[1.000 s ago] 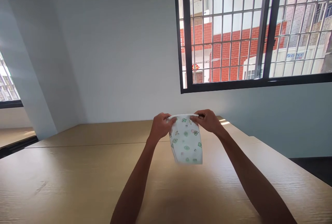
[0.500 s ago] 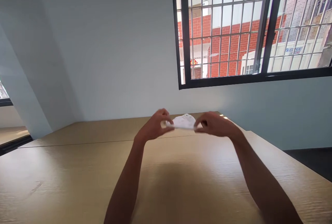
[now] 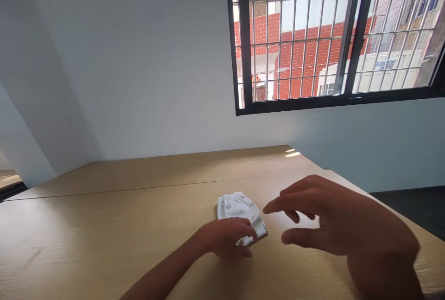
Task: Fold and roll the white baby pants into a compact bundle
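A folded pair of small white printed shorts (image 3: 239, 206) with a gathered waistband lies flat on the wooden table (image 3: 114, 239). Over its near edge reaches my left hand (image 3: 231, 237), fingers bent and thumb held apart, covering part of the cloth. Whether those fingertips press on the fabric I cannot tell. To the right of the shorts, my right hand (image 3: 323, 219) hovers above the table, its fingers spread and nothing in them.
A seam runs across the table toward its back part. Behind stands a pale wall (image 3: 156, 68). At the upper right is a black-framed window (image 3: 299, 105) with metal bars. The table's right edge slants toward a dark floor (image 3: 413, 202).
The shorts, held up between both hands before, now lie on the table closer to me. My right hand has let go and moved right and nearer; my left hand has come down.
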Available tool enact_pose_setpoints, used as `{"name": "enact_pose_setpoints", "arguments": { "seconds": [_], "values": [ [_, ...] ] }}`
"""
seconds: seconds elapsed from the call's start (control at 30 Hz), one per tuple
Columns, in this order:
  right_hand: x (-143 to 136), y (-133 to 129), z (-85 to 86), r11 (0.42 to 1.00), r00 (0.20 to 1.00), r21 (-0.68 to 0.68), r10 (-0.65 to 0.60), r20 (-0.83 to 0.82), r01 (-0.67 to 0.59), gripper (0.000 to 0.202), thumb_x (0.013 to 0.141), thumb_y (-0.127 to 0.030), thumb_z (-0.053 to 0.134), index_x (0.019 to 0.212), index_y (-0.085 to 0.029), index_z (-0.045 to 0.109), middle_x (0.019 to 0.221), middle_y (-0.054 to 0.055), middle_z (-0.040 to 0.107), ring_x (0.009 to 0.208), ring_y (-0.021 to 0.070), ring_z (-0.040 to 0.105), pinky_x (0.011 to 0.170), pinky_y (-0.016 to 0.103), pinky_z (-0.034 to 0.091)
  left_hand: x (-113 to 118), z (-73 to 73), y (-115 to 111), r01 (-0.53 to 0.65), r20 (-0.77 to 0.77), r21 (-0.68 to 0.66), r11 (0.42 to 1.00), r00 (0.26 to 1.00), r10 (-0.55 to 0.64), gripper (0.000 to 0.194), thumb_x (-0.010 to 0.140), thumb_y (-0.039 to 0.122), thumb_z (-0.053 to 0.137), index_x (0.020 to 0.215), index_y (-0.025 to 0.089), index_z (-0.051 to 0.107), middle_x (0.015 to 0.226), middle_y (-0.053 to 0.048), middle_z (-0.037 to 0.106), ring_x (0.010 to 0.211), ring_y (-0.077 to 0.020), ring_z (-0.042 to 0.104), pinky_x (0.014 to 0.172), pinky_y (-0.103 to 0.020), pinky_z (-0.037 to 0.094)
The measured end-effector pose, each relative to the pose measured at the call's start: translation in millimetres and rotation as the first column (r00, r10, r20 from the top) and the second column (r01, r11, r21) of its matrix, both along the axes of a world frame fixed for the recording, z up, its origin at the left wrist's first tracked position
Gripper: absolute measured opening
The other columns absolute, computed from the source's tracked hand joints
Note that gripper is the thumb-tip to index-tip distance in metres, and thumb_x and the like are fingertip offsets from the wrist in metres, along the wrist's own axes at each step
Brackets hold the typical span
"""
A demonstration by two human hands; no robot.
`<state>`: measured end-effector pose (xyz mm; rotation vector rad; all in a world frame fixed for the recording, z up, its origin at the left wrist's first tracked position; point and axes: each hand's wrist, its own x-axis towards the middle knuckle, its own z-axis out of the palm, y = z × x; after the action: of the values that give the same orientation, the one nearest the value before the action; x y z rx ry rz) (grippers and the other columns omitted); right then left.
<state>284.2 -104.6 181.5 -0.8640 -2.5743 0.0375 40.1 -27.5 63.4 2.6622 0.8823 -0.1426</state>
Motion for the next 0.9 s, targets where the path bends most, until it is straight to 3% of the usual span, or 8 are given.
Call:
{"name": "enact_pose_setpoints", "arguments": {
  "seconds": [0.1, 0.2, 0.3, 0.4, 0.53, 0.67, 0.8, 0.9],
  "values": [
    [-23, 29, -18.3, 0.995, 0.993, -0.061, 0.080, 0.081, -0.076, 0.021, 0.087, -0.037, 0.062, 0.107, -0.032, 0.067, 0.071, -0.004, 0.063, 0.068, 0.0130, 0.058, 0.069, 0.027, 0.041, 5, -39.9, -1, -0.131, 0.037, 0.229, 0.965, 0.991, 0.126, 0.039, 0.081, 0.033, 0.065, 0.116, 0.019, 0.056, 0.117, -0.010, 0.057, 0.104, -0.0278, 0.055, 0.088, -0.038, 0.047],
    [-49, 69, -71.4, 0.984, 0.984, -0.120, 0.142, 0.108, -0.129, 0.018, 0.086, -0.027, 0.059, 0.102, -0.028, 0.068, 0.083, -0.002, 0.066, 0.074, 0.0141, 0.060, 0.069, 0.026, 0.042, 7, -64.0, -1, -0.121, 0.110, 0.376, 0.919, 0.990, 0.086, 0.028, 0.082, 0.025, 0.062, 0.108, 0.017, 0.058, 0.115, -0.011, 0.058, 0.112, -0.0288, 0.050, 0.096, -0.041, 0.042],
    [-65, 113, -134.6, 0.989, 0.991, -0.116, 0.099, 0.089, -0.088, 0.020, 0.091, -0.019, 0.048, 0.093, -0.021, 0.068, 0.090, 0.004, 0.066, 0.086, 0.0186, 0.060, 0.074, 0.029, 0.045, 6, -74.0, 1, -0.038, 0.083, 0.423, 0.905, 0.997, 0.002, 0.025, 0.085, 0.011, 0.052, 0.107, 0.018, 0.060, 0.113, -0.010, 0.060, 0.111, -0.0254, 0.051, 0.093, -0.037, 0.043],
    [-64, 140, -171.7, 0.968, 0.988, -0.198, 0.157, -0.004, -0.155, 0.026, 0.092, -0.014, 0.040, 0.102, -0.016, 0.064, 0.102, 0.008, 0.065, 0.100, 0.0191, 0.058, 0.087, 0.030, 0.046, -7, -71.1, 7, -0.020, 0.073, 0.418, 0.908, 0.997, -0.012, 0.023, 0.087, 0.009, 0.050, 0.101, 0.022, 0.063, 0.107, -0.007, 0.062, 0.103, -0.0226, 0.054, 0.088, -0.035, 0.044],
    [-54, 120, -174.1, 0.958, 0.980, -0.216, 0.197, 0.017, -0.189, 0.024, 0.091, -0.016, 0.041, 0.096, -0.015, 0.065, 0.103, 0.009, 0.065, 0.098, 0.0207, 0.059, 0.085, 0.032, 0.047, -54, -48.7, 20, -0.179, 0.122, 0.263, 0.948, 0.981, 0.151, 0.018, 0.074, 0.005, 0.058, 0.075, 0.020, 0.067, 0.085, -0.002, 0.064, 0.087, -0.0193, 0.057, 0.081, -0.030, 0.044],
    [-56, 77, -167.1, 0.916, 0.932, -0.192, 0.363, 0.026, -0.351, 0.020, 0.089, -0.016, 0.048, 0.098, -0.020, 0.065, 0.097, 0.005, 0.066, 0.096, 0.0188, 0.057, 0.090, 0.032, 0.043, -88, -31.2, 25, -0.300, 0.239, 0.058, 0.952, 0.930, 0.278, 0.031, 0.073, 0.004, 0.050, 0.085, 0.023, 0.071, 0.093, -0.002, 0.064, 0.085, -0.0167, 0.058, 0.076, -0.025, 0.045],
    [-53, 82, -173.7, 0.978, 0.976, -0.026, 0.208, 0.061, -0.207, 0.019, 0.087, -0.020, 0.053, 0.103, -0.019, 0.064, 0.106, 0.009, 0.062, 0.101, 0.0228, 0.053, 0.092, 0.038, 0.041, -76, -38.6, 23, -0.202, 0.323, 0.042, 0.978, 0.930, 0.178, 0.019, 0.076, 0.016, 0.059, 0.092, 0.021, 0.068, 0.090, -0.002, 0.064, 0.084, -0.0170, 0.056, 0.078, -0.026, 0.044],
    [-40, 105, -179.3, 0.994, 0.992, -0.075, 0.088, 0.087, -0.081, 0.027, 0.088, -0.026, 0.056, 0.114, -0.022, 0.060, 0.114, 0.010, 0.056, 0.102, 0.0235, 0.053, 0.086, 0.038, 0.045, -63, -49.6, 25, -0.136, 0.315, 0.029, 0.990, 0.942, 0.120, 0.016, 0.074, 0.019, 0.065, 0.090, 0.019, 0.065, 0.088, -0.002, 0.062, 0.082, -0.0169, 0.055, 0.073, -0.025, 0.043]
  ]
}}
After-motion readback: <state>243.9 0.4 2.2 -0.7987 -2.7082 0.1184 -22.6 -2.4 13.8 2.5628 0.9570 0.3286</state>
